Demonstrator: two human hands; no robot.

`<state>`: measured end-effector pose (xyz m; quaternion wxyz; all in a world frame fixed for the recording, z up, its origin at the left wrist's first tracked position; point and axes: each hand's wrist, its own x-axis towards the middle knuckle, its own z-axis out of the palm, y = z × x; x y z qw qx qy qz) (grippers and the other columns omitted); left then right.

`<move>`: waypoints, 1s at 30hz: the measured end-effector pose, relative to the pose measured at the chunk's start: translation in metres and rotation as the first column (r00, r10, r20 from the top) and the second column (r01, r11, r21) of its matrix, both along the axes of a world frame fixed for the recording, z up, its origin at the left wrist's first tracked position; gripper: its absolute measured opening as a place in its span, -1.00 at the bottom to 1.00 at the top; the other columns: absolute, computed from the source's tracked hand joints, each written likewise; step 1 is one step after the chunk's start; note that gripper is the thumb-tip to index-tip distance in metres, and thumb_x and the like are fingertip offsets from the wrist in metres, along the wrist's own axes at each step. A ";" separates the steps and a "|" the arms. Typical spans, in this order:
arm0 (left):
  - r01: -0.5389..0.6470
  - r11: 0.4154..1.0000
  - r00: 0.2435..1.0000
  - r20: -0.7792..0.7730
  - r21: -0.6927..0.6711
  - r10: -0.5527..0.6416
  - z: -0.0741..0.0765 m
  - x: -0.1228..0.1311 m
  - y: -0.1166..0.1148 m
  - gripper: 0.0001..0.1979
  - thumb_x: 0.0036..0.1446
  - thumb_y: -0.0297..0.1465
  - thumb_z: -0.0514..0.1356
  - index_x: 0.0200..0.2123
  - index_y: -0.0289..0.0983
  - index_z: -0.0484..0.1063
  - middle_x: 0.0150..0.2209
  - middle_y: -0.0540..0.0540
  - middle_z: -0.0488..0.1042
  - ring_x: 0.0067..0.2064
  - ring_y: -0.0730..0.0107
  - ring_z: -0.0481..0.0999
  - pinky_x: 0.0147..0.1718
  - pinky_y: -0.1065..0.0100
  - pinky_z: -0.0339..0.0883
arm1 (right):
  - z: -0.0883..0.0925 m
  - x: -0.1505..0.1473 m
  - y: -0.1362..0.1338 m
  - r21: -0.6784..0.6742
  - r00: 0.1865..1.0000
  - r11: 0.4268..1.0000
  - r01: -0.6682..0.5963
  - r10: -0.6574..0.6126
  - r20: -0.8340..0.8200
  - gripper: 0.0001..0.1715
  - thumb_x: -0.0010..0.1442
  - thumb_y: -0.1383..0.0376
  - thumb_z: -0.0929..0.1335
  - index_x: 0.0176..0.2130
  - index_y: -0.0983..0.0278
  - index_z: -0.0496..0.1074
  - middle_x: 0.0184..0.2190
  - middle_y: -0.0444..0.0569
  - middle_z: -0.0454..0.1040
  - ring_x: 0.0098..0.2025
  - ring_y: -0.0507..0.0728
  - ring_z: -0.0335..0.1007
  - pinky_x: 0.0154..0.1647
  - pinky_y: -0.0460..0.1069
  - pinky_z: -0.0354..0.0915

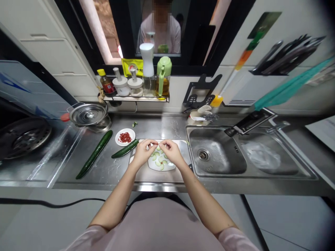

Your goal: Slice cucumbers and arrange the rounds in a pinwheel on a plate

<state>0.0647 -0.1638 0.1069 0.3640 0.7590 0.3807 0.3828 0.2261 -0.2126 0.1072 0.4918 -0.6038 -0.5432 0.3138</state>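
My left hand (143, 152) and my right hand (170, 152) meet fingertip to fingertip above a white plate (164, 168). Both are closed in a pinch; whatever sits between the fingers is too small to make out. Pale green cucumber slices (158, 162) lie curved on the plate, with a speck of red among them. Under the plate is a light cutting board (146, 177). A cut cucumber piece (125, 150) lies beside my left hand, its right end near the board. Behind it stands a small white dish (117, 139) of chopped red bits (125, 137).
A whole cucumber (94, 154) lies left, near a lidded steel pot (90, 115) and the stove (24, 139). To the right is a double sink (220, 150) with a dark faucet (251, 122). A shelf (141, 99) with bottles and seasoning jars hangs behind.
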 end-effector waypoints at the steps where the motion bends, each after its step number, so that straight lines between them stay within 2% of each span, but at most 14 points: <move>1: 0.007 1.000 1.000 -0.014 0.000 -0.007 0.000 0.000 -0.001 -0.87 0.13 -0.34 0.20 -0.30 -0.22 0.54 -0.34 -0.04 0.54 -0.38 0.44 0.40 -0.30 0.40 0.28 | 0.000 -0.001 0.000 -0.006 1.000 1.000 -0.003 0.003 -0.012 -0.73 0.12 0.11 0.34 -0.44 0.26 0.46 -0.47 -0.12 0.42 -0.46 0.01 0.18 -0.39 -0.08 0.16; 6: 0.002 0.996 0.998 -0.067 -0.094 -0.008 0.000 0.001 -0.003 -0.86 0.10 -0.31 0.22 -0.32 -0.21 0.56 -0.31 -0.07 0.55 -0.35 0.39 0.42 -0.26 0.37 0.30 | -0.003 -0.001 0.000 -0.036 0.999 0.999 -0.012 0.011 -0.032 -0.76 0.07 0.14 0.35 -0.43 0.27 0.46 -0.48 -0.12 0.43 -0.48 0.00 0.16 -0.42 -0.09 0.14; 11: 0.004 0.983 1.000 0.022 -0.183 0.000 -0.005 -0.002 -0.004 -0.77 0.07 -0.31 0.23 -0.19 -0.23 0.54 -0.27 -0.09 0.56 -0.35 0.39 0.42 -0.30 0.39 0.30 | -0.008 -0.001 -0.001 -0.044 0.999 0.999 -0.010 0.007 -0.052 -0.79 0.06 0.18 0.35 -0.43 0.28 0.46 -0.44 -0.10 0.46 -0.48 0.00 0.18 -0.42 -0.10 0.16; 14: -0.017 0.965 0.997 0.072 -0.262 0.037 -0.018 -0.007 -0.001 -0.73 0.06 -0.30 0.24 -0.15 -0.25 0.52 -0.28 -0.08 0.54 -0.35 0.41 0.42 -0.31 0.41 0.29 | -0.019 -0.001 0.000 -0.045 0.999 0.999 -0.004 0.002 -0.043 -0.80 0.07 0.19 0.34 -0.41 0.28 0.46 -0.42 -0.09 0.48 -0.46 0.00 0.21 -0.40 -0.10 0.17; 17: -0.147 0.927 0.983 0.057 -0.344 0.177 -0.041 -0.014 0.004 -0.74 0.03 -0.30 0.24 -0.19 -0.26 0.52 -0.34 -0.06 0.51 -0.39 0.43 0.40 -0.33 0.42 0.27 | -0.040 -0.001 0.003 -0.082 1.000 0.997 0.004 -0.002 0.017 -0.82 0.08 0.22 0.33 -0.41 0.27 0.47 -0.43 -0.10 0.47 -0.43 0.02 0.26 -0.36 -0.10 0.18; 20: -0.266 0.887 0.962 -0.043 -0.378 0.270 -0.066 -0.022 0.006 -0.78 0.03 -0.35 0.22 -0.21 -0.26 0.52 -0.40 -0.03 0.50 -0.44 0.46 0.37 -0.35 0.42 0.26 | -0.065 -0.004 0.007 -0.192 0.990 0.981 0.001 0.026 0.138 -0.83 0.09 0.27 0.31 -0.41 0.27 0.48 -0.46 -0.12 0.46 -0.41 0.03 0.29 -0.36 -0.10 0.17; 23: -0.271 0.893 0.956 -0.206 -0.358 0.208 -0.085 -0.025 0.004 -0.79 0.04 -0.40 0.21 -0.21 -0.23 0.52 -0.39 -0.02 0.52 -0.45 0.44 0.39 -0.35 0.42 0.25 | -0.085 -0.011 0.009 -0.323 0.958 0.946 0.001 0.093 0.273 -0.81 0.12 0.30 0.29 -0.40 0.27 0.50 -0.47 -0.12 0.47 -0.41 0.04 0.31 -0.40 -0.11 0.11; 26: -0.250 0.917 0.926 -0.353 -0.311 0.133 -0.093 -0.023 0.000 -0.80 0.05 -0.43 0.19 -0.22 -0.21 0.53 -0.34 -0.04 0.56 -0.39 0.39 0.44 -0.33 0.40 0.24 | -0.097 -0.020 0.012 -0.411 0.913 0.911 0.039 0.135 0.385 -0.78 0.17 0.30 0.28 -0.38 0.28 0.50 -0.44 -0.09 0.50 -0.40 0.04 0.33 -0.42 -0.11 0.06; 30: -0.220 0.942 0.870 -0.488 -0.253 0.072 -0.096 -0.014 0.000 -0.79 0.08 -0.46 0.16 -0.21 -0.20 0.52 -0.29 -0.07 0.58 -0.25 0.30 0.50 -0.24 0.37 0.25 | -0.104 -0.028 0.016 -0.448 0.859 0.891 0.077 0.169 0.484 -0.76 0.21 0.30 0.26 -0.34 0.29 0.51 -0.36 -0.05 0.54 -0.34 0.06 0.36 -0.41 -0.10 0.04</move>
